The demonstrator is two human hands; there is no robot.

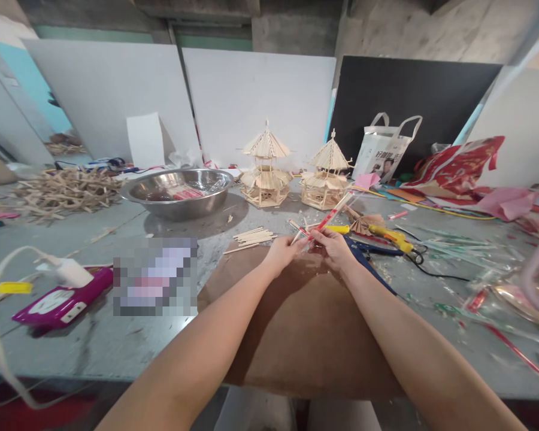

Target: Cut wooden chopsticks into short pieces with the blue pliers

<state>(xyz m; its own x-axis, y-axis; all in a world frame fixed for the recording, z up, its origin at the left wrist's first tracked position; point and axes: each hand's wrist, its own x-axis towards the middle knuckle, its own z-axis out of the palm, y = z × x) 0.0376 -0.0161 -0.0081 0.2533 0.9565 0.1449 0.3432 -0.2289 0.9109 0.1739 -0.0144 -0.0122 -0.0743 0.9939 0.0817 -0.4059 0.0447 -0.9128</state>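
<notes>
Both forearms reach in from 7 and 5 o'clock, converging; wrists low, hands nearly together over the far part of a brown board [314,341] on the table [108,353]. Right hand [330,244]: grip pinches a red-wrapped stick pack [327,222], slanting toward 1 o'clock. Left hand [284,254]: at the pack's near end, can't tell how its grip closes. Loose sticks [254,237] at 9 o'clock from hands, stick pavilions [266,185] at 11 and 1.
</notes>
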